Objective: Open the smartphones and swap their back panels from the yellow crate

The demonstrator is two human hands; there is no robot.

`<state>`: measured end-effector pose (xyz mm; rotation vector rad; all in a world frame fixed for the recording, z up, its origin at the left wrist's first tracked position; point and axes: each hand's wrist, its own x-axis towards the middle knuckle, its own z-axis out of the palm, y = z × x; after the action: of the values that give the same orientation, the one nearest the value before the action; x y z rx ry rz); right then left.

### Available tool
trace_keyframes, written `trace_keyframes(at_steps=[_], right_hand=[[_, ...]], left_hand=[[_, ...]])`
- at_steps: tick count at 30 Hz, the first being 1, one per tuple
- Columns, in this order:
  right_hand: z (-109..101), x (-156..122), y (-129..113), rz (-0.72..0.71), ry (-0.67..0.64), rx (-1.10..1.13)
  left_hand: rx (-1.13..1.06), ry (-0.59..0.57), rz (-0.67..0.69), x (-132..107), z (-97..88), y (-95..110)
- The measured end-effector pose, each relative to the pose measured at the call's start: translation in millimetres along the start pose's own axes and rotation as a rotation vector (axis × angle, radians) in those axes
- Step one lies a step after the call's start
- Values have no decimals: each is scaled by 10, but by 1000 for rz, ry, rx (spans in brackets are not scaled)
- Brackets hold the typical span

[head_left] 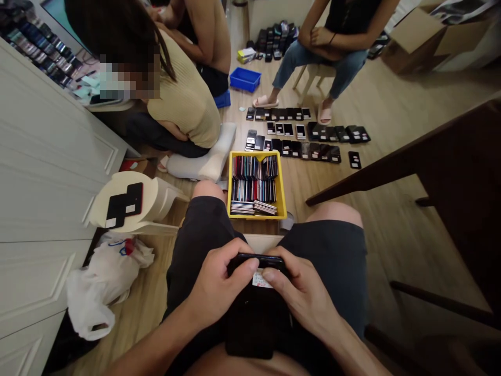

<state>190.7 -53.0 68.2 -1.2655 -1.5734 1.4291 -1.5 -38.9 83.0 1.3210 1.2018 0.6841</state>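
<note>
The left hand [219, 282] and right hand [301, 295] both grip a black phone [258, 262] by its edges above the lap, fingers curled, covering much of it. Below a white label [261, 279], a dark shape [252, 326] merges into the dark shorts [336, 271]; whether it's the same phone is hard to tell.

Black smartphone [256, 262] between left hand [219, 287] and right hand [301, 295] over the lap [340, 271], yellow plastic crate [257, 155] of stacked phones [254, 188] ahead on the wooden floor [391, 250], rows of black phones [305, 138] beyond it, cream plastic stool [156, 196] left, white plastic bag [105, 284] below it
</note>
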Motion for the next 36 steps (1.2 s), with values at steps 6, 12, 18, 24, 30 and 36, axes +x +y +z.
trace_keyframes(at_steps=[6,12,18,24,30,36], right_hand=[[-5,-10,-9,-13,-19,-35],[22,-37,-67,-28,-5,-40],[165,15,-89,2,116,46],[161,47,-14,80,60,186],[39,-15,16,39,-41,146],[30,-11,-26,-20,-14,90]], left_hand=[[53,-95,-1,1,-68,83],[144,-98,44,-60,-62,150],[207,44,140,-80,-1,76],[156,20,125,-50,-49,12],[-93,-105,-57,-57,-130,57],[-136,-123,-109,-60,-162,91]])
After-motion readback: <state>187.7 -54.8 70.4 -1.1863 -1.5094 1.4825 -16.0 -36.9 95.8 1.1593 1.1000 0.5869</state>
